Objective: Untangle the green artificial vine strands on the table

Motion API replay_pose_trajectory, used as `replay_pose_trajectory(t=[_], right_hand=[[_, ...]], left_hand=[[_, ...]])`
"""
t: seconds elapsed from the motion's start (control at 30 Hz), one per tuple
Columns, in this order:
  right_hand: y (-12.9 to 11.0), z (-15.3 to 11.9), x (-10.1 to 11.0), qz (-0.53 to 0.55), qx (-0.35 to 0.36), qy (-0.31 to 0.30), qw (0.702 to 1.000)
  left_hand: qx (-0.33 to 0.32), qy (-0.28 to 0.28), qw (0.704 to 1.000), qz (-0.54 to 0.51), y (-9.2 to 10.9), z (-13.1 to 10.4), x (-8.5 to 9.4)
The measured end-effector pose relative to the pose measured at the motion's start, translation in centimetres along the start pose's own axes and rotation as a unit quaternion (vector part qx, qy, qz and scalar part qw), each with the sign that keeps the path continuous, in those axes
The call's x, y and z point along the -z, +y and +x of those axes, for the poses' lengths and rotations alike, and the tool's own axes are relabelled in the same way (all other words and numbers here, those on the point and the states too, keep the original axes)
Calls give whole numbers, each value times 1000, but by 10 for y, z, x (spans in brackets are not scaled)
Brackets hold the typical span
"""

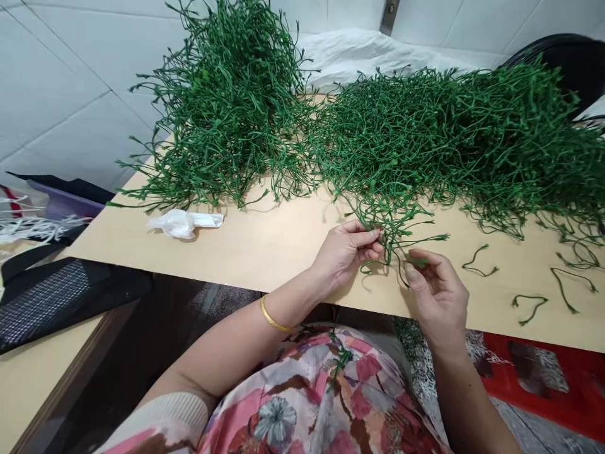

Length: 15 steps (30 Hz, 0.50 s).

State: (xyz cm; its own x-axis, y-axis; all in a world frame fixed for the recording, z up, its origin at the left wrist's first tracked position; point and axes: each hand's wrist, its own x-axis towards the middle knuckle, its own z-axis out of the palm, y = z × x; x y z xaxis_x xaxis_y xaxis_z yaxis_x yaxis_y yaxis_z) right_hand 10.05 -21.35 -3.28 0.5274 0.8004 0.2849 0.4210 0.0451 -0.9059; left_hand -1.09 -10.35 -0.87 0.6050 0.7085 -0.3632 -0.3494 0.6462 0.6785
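Pale wooden bench [269, 243] against a white tiled wall [57, 82], bearing two tangled heaps of green artificial stems [425, 139]. Left hand [347, 252], below a gold bangle [273, 316], bends its fingers inward, its grip pinching a small bunch [390, 221] before the wider heap. Right hand [439, 296], beside it, palm inward and fingers curled, grasps one stem [420, 261] between thumb and fingers. Stems partly hide the left fingertips; the wider heap and a black round object [579, 69] are cut off at right.
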Motion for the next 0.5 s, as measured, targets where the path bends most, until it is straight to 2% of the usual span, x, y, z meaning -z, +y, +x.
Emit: replay_pose_trajectory(t=[0.17,0.27,0.4,0.5], right_hand=[[1,9,-3,40,-46,32,998],[1,11,-4,112,-89,19,990],[-1,15,-5,193,-113,17,975],[-2,17,-6,192,-115,23,974]], left_hand=[[-37,-50,995,78,-4,-2,0],[-52,-59,991,106,-6,-4,2],[-60,-58,991,106,-6,-3,5],[-56,-71,992,83,-5,-3,5]])
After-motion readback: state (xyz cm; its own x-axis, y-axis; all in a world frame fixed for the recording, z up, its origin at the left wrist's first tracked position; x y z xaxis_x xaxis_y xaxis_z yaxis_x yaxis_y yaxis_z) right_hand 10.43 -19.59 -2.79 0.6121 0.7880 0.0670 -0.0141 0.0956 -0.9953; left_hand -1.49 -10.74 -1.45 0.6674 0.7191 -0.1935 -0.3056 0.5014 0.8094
